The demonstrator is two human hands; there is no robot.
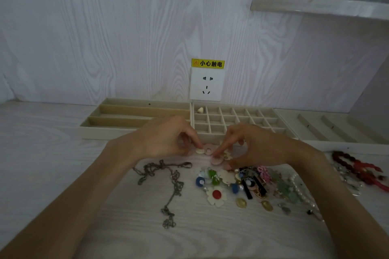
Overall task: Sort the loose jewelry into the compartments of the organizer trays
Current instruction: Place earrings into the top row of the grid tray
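Observation:
Three cream organizer trays line the wall: a long-slot tray [134, 111], a grid tray [231, 116] holding one cream bead [200, 110], and a slotted tray [328, 128]. In front of the grid tray, my left hand [166, 139] pinches a pink flower piece [208, 149] beside a small cream piece [199, 151]. My right hand [259, 145] presses its fingertips on another pink flower piece [216, 160]. Loose jewelry [248, 185] lies heaped below, including a cream flower with a red centre [216, 195] and a silver chain [168, 185].
A red bead strand [357, 168] lies at the right edge with pearl beads [299, 189] beside it. A wall socket [206, 84] with a yellow warning label sits behind the trays. A shelf [320, 7] juts out at the upper right.

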